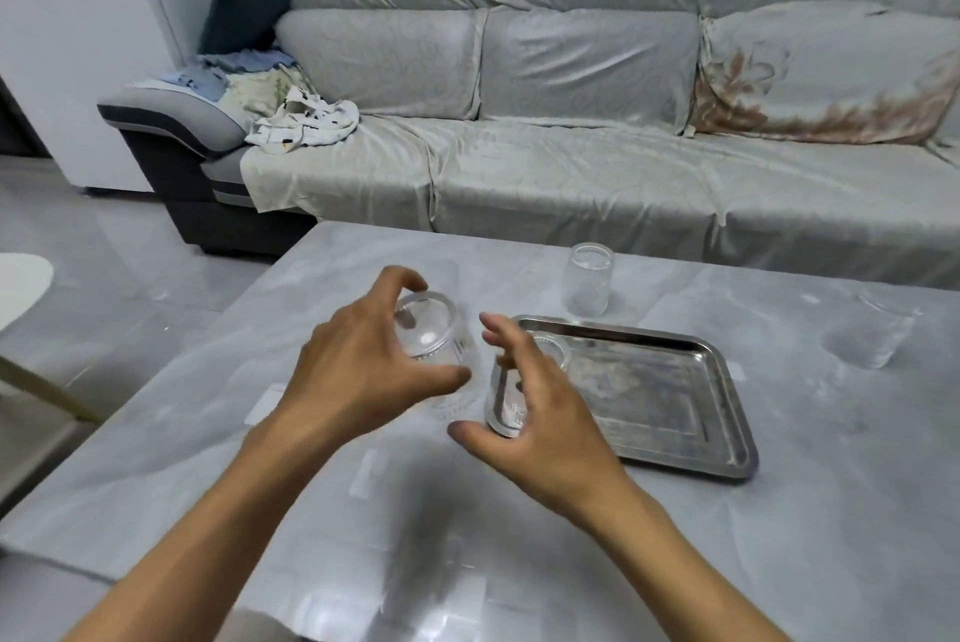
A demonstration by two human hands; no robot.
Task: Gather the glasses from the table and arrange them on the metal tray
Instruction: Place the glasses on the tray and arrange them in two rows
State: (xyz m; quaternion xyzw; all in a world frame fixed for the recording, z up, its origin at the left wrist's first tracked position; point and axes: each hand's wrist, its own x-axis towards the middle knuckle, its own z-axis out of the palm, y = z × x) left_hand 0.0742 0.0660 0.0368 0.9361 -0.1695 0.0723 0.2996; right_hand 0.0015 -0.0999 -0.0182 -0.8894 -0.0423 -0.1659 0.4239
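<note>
My left hand (358, 366) grips a clear glass (434, 329), tilted with its thick base towards me, just left of the metal tray (654, 387) on the grey table (831, 511). My right hand (535, 423) hovers over the tray's left edge, fingers spread and holding nothing. Behind its fingers a second glass (555, 349) rests on the tray's far left corner, partly hidden. A third glass (588, 285) stands upright on the table just beyond the tray. Another glass (878, 335) stands far right on the table.
A grey covered sofa (597, 163) runs along the table's far side, with crumpled clothes (301, 119) at its left end. The table's left edge drops to a tiled floor (104, 288). A white rounded object (21, 283) and part of a chair sit at far left.
</note>
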